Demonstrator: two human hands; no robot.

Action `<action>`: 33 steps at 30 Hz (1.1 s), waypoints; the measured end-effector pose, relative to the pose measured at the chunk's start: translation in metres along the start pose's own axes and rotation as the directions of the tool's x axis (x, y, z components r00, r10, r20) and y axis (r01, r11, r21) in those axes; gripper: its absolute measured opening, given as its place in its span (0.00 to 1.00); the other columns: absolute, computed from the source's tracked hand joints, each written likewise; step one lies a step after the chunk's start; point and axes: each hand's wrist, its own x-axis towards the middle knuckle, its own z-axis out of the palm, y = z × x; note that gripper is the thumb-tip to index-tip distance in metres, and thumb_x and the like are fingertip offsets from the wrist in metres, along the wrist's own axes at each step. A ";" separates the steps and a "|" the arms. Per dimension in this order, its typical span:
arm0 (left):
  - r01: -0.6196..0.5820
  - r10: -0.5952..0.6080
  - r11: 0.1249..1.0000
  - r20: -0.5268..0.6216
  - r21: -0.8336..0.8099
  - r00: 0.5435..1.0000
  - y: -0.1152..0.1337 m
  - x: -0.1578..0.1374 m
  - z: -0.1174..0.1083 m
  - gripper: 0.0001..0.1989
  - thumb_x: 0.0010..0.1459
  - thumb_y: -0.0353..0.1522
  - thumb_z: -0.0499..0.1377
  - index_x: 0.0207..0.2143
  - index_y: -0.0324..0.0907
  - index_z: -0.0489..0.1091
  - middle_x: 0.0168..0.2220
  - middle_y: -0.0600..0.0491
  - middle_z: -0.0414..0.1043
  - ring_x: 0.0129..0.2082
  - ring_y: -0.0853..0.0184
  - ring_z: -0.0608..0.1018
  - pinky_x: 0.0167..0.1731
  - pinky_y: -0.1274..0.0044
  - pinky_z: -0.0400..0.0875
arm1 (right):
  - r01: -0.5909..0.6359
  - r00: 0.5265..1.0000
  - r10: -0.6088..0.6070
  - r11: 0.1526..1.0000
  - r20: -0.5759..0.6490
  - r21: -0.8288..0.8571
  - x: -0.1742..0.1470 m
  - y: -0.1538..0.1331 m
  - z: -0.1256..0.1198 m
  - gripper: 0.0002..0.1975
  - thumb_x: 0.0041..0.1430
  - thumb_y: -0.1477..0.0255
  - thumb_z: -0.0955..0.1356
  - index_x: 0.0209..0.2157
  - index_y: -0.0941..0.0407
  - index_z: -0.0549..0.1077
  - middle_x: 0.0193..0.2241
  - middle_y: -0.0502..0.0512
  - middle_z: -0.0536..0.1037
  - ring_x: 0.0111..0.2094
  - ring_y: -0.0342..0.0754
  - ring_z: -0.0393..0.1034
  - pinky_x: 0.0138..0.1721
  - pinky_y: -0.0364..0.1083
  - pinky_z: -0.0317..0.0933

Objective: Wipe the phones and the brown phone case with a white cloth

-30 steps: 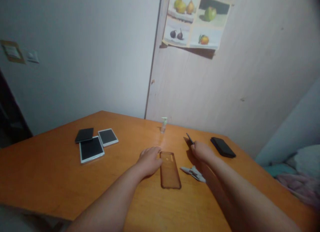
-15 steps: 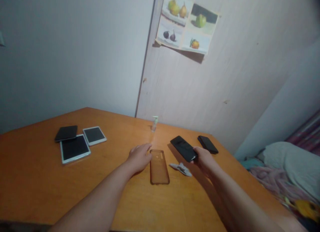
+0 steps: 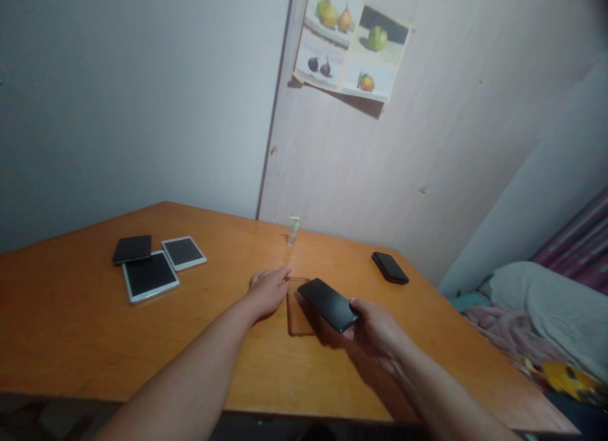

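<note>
My right hand [image 3: 377, 327] is closed on the lower end of a black smartphone [image 3: 327, 305], with the thumb along its edge. The phone is tilted above the table and covers part of a translucent brown phone case [image 3: 298, 320], which lies flat. Resting on the table at the case's upper left edge, my left hand [image 3: 270, 294] has its fingers extended and seems to touch that edge. The grey cloth is out of sight, apparently behind the phone and my right hand.
On the wooden table [image 3: 228, 358], two white tablets [image 3: 151, 276] and a dark device [image 3: 132, 248] lie at left. A small pump bottle [image 3: 293, 232] stands at the back. Black phones, apparently stacked [image 3: 390, 267], lie at right. Bedding [image 3: 536, 301] is beyond the right edge.
My right hand has brought the smartphone left and nearer, over the right part of the phone case. The grey cloth has gone out of sight. My left hand stays by the case.
</note>
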 end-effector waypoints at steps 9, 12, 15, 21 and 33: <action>0.019 -0.032 0.970 -0.048 -0.241 0.998 0.001 0.000 0.001 0.17 0.54 0.31 0.57 0.47 0.47 0.76 0.46 0.46 0.79 0.51 0.49 0.74 0.54 0.63 0.58 | -0.119 0.988 0.131 0.981 -0.076 0.152 0.000 0.019 0.034 0.10 0.61 0.75 0.62 0.39 0.60 0.74 0.30 0.59 0.79 0.26 0.44 0.73 0.23 0.40 0.71; 0.040 -0.067 0.920 -0.055 -0.391 0.996 0.002 0.000 0.003 0.17 0.54 0.31 0.59 0.46 0.45 0.76 0.45 0.46 0.79 0.49 0.52 0.75 0.52 0.66 0.61 | -0.081 0.981 0.110 0.980 -0.158 0.180 0.005 0.021 0.038 0.08 0.60 0.76 0.63 0.34 0.60 0.73 0.28 0.58 0.78 0.26 0.44 0.73 0.25 0.40 0.72; 0.069 -0.111 0.826 -0.042 -0.560 0.993 0.005 0.000 0.005 0.19 0.55 0.32 0.59 0.50 0.43 0.74 0.44 0.46 0.78 0.45 0.57 0.77 0.47 0.71 0.66 | -0.084 0.979 0.121 0.973 -0.163 0.217 0.010 0.023 0.040 0.05 0.60 0.77 0.64 0.33 0.59 0.72 0.28 0.57 0.77 0.26 0.44 0.73 0.25 0.40 0.72; 0.126 -0.183 0.571 0.023 -0.811 0.983 0.014 -0.002 -0.002 0.26 0.57 0.35 0.60 0.57 0.37 0.65 0.43 0.43 0.76 0.37 0.64 0.79 0.38 0.75 0.72 | 0.005 1.000 0.005 0.953 -0.029 0.302 0.011 0.030 0.048 0.06 0.59 0.75 0.66 0.38 0.58 0.73 0.30 0.56 0.78 0.28 0.45 0.74 0.29 0.43 0.73; 0.088 -0.184 0.281 0.036 -0.956 0.982 0.016 -0.003 -0.015 0.20 0.49 0.40 0.69 0.43 0.39 0.76 0.37 0.49 0.79 0.34 0.65 0.78 0.35 0.77 0.70 | 0.416 0.884 -0.465 0.826 -0.045 -0.380 0.027 0.032 0.043 0.08 0.56 0.65 0.70 0.35 0.53 0.78 0.29 0.54 0.75 0.33 0.49 0.69 0.35 0.46 0.65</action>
